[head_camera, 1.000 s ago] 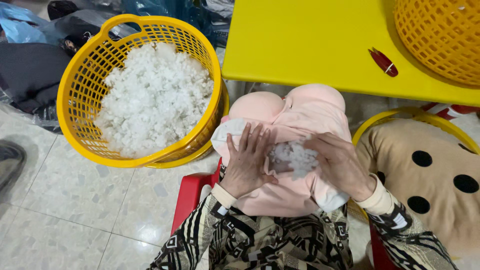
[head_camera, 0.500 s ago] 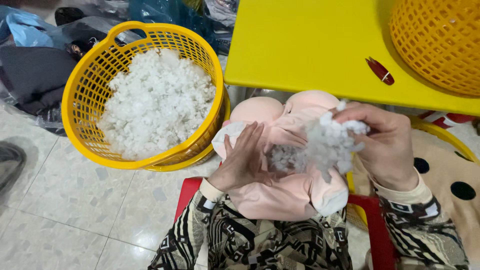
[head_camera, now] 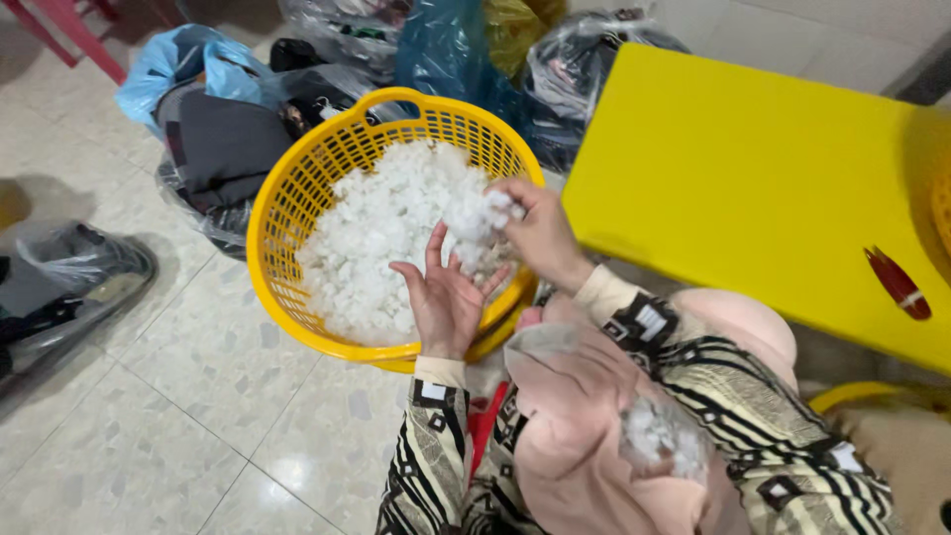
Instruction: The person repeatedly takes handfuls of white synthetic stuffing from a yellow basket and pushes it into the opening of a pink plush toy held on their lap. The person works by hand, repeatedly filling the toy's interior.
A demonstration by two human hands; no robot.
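A round yellow plastic basket stands on the floor, filled with white fluffy stuffing. My left hand is open, palm up, over the basket's near rim. My right hand reaches across my body into the basket and pinches a tuft of the white stuffing above the left palm. On my lap lies a pale pink fabric piece, partly under my right sleeve, with a wad of stuffing showing in its opening.
A yellow table stands to the right with a small red tool on it. Plastic bags of cloth are piled behind the basket. A grey bagged item lies on the tiled floor at left. A yellow rim shows at lower right.
Both hands left the pink piece on my lap and moved up-left to the basket. The right hand now holds a tuft from the basket; my view swung left.
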